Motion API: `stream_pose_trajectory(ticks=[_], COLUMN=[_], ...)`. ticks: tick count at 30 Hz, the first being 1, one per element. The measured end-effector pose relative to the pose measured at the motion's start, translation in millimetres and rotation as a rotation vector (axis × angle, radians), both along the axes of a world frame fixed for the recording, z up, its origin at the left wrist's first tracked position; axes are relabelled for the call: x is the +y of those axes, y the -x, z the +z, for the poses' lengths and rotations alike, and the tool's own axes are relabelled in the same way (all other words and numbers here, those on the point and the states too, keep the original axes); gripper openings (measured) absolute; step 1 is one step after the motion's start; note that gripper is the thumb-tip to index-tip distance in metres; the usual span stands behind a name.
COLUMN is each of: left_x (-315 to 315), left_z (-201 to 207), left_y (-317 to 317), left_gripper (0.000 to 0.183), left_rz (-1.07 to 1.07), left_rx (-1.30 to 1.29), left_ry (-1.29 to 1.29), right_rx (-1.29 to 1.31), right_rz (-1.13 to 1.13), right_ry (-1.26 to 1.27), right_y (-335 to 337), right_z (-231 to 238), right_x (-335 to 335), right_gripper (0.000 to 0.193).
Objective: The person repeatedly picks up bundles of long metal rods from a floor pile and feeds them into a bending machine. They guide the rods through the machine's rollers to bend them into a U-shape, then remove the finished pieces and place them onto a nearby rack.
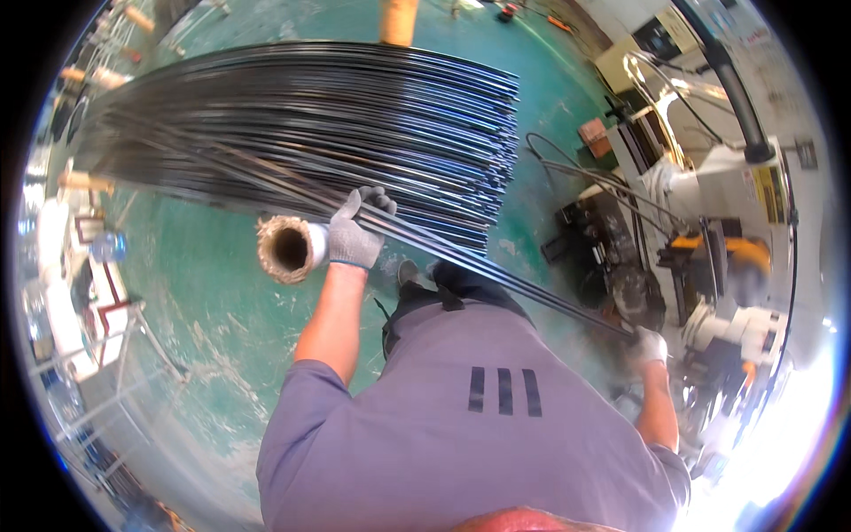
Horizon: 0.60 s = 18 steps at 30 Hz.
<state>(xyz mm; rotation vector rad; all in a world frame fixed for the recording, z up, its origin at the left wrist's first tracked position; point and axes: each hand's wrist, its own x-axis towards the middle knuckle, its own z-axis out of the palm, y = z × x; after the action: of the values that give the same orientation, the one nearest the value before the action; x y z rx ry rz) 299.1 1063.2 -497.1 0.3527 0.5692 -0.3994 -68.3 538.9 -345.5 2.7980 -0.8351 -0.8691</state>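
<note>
A few long, thin dark metal rods (496,273) slant across in front of my body, from the upper left down to the right. My left hand (357,232), in a grey-white glove, is closed round them partway along, thumb up. At their right end my gloved right hand (650,346) grips the rods; its fingers are slightly smeared. Behind the held rods lies a broad stack of similar dark rods (355,115), their ends uneven at the right. Toward the far left the held rods blur into the stack.
A padded roll with a frayed, hollow end (290,250) projects beside my left hand. Another tan post (399,22) stands beyond the stack. Machinery with an orange-yellow part (745,257) and cables occupies the right. A metal frame (124,390) stands at the left on the green floor (213,310).
</note>
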Motion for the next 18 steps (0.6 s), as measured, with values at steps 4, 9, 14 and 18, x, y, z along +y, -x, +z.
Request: stream_pose_trajectory(ticks=[4, 9, 14, 18], left_x=[-55.8, -96.9, -162.1, -177.7], left_z=[19.0, 63.3, 86.0, 141.0], left_y=[34.1, 62.3, 104.1, 77.8], left_gripper=[0.014, 0.009, 0.003, 0.006], left_rz=[-0.116, -0.169, -0.239, -0.170], left_rx=[-0.024, -0.001, -0.052, -0.189], left_ry=[-0.007, -0.057, -0.006, -0.048], right_rx=[-0.324, -0.698, -0.770, -0.875], right_rz=[0.027, 0.094, -0.016, -0.199], right_ry=[0.041, 0.140, 0.258, 0.367], right_y=[23.6, 48.9, 126.3, 253.9], right_z=[-39.1, -78.4, -80.3, -105.5], right_x=[33.2, 1.9, -93.8, -195.7], right_gripper=[0.018, 0.021, 0.030, 0.030])
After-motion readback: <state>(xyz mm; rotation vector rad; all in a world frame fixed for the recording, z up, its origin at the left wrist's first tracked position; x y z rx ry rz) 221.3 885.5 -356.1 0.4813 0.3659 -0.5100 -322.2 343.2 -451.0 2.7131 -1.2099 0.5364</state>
